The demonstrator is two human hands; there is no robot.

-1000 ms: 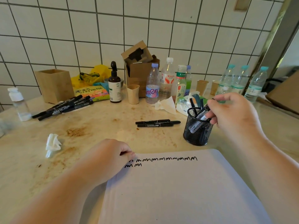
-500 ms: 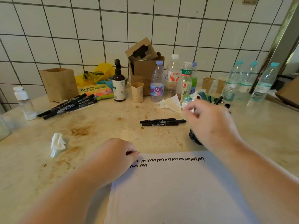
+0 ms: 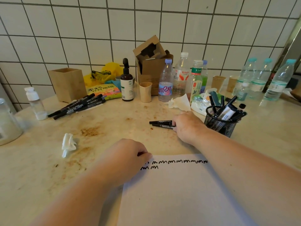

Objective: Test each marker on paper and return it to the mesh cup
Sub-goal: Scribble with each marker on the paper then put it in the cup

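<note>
Head view gives me my right hand (image 3: 187, 126) reaching left of the mesh cup (image 3: 219, 122), fingers curled down onto the near ends of two loose markers (image 3: 162, 124), though I cannot tell if either is truly gripped yet; my left hand (image 3: 128, 158), loosely curled and empty, pins the paper (image 3: 182, 193) in front of the cup. Those markers look light, stiff and slick, so I'd pinch one mid-barrel
</note>
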